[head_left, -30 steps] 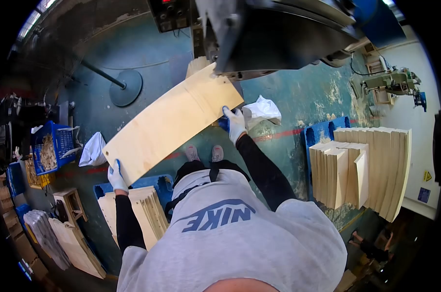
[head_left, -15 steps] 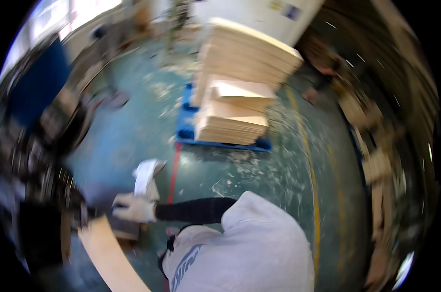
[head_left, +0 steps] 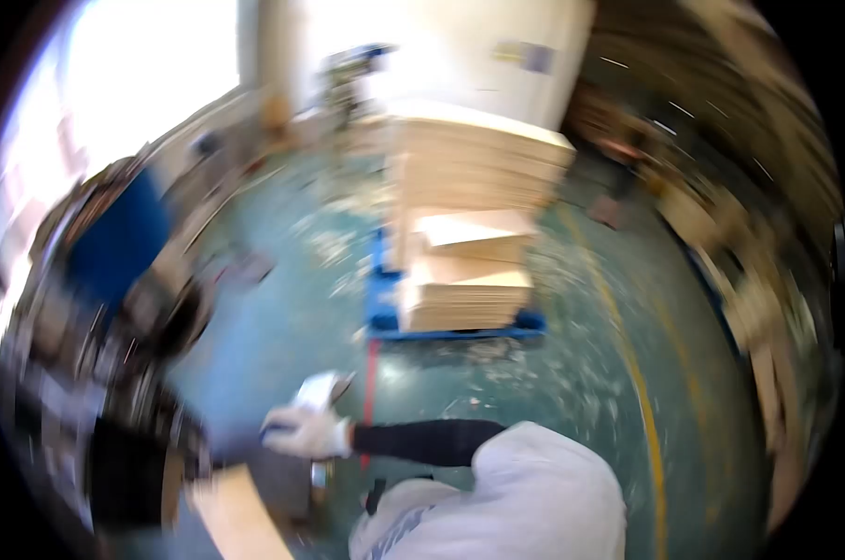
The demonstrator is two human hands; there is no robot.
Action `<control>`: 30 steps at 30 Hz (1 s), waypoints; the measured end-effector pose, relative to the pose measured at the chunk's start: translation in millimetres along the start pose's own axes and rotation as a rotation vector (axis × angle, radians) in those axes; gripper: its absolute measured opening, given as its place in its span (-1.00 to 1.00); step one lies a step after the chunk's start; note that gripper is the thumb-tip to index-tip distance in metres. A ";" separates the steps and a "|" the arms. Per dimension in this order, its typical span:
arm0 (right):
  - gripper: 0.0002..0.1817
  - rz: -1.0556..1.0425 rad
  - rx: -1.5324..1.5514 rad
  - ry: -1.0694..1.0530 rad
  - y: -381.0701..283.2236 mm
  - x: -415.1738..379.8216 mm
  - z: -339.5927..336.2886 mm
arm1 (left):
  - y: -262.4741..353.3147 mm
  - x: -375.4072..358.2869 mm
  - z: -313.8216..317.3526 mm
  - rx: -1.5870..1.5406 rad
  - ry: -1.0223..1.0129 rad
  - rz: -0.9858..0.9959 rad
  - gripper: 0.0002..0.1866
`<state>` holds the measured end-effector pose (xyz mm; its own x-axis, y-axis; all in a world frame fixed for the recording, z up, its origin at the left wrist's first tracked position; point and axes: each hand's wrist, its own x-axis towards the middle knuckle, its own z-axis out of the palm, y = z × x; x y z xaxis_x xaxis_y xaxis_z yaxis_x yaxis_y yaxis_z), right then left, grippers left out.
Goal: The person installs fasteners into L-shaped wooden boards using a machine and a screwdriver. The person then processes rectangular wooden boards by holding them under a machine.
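Note:
My right hand [head_left: 306, 432], in a pale glove below a dark sleeve, reaches left at the lower centre. Its fingers curl round a small blue thing that blur keeps me from making out. Just behind the glove a white object [head_left: 318, 390] shows above the floor. Below and left of the hand, a light wooden board [head_left: 240, 518] slants down out of the frame, its upper end beside dark machinery [head_left: 128, 476]. My left hand is not in view.
Stacked light boards [head_left: 469, 303] stand on a blue pallet [head_left: 380, 299] ahead, with taller boards behind. A blue panel [head_left: 119, 238] is at the left. Red and yellow lines [head_left: 632, 373] mark the green floor. More wood [head_left: 754, 313] lies at the right.
The view has shifted, so the pallet, my right hand and the board appear lower and farther right. My right hand keeps its curled shape. More of the bright window shows.

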<state>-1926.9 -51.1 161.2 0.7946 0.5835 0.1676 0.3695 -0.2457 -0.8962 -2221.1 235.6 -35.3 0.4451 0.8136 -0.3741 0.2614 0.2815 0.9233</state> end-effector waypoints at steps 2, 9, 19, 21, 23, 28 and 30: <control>-0.64 -0.008 -0.009 -0.162 8.4 10.2 34.2 | -32.3 -63.2 -103.3 -0.096 0.224 -0.068 -0.64; -0.57 0.440 0.050 -0.280 100.1 -39.3 82.1 | -186.1 -74.4 -168.8 0.020 0.575 -0.028 -0.68; -0.44 0.861 0.428 -0.343 109.4 3.6 232.4 | -111.7 -110.1 -173.0 -0.077 0.738 -0.054 -0.56; -0.51 0.841 0.432 -0.335 105.0 7.3 259.4 | -102.7 -100.6 -184.9 -0.069 0.754 -0.021 -0.58; -0.57 0.810 0.443 -0.292 114.5 3.3 270.9 | -95.5 -100.7 -189.6 -0.074 0.724 -0.031 -0.58; -0.63 0.771 0.388 -0.222 120.8 4.0 292.0 | -79.9 -84.2 -203.9 -0.051 0.679 0.003 -0.59; -0.63 0.770 0.330 -0.221 124.0 2.5 294.1 | -73.5 -78.3 -208.3 -0.051 0.645 0.003 -0.59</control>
<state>-2020.8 147.5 -70.4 0.6417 0.4928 -0.5877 -0.4184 -0.4173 -0.8067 -2453.5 257.2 -55.6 -0.1624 0.9523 -0.2585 0.2125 0.2895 0.9333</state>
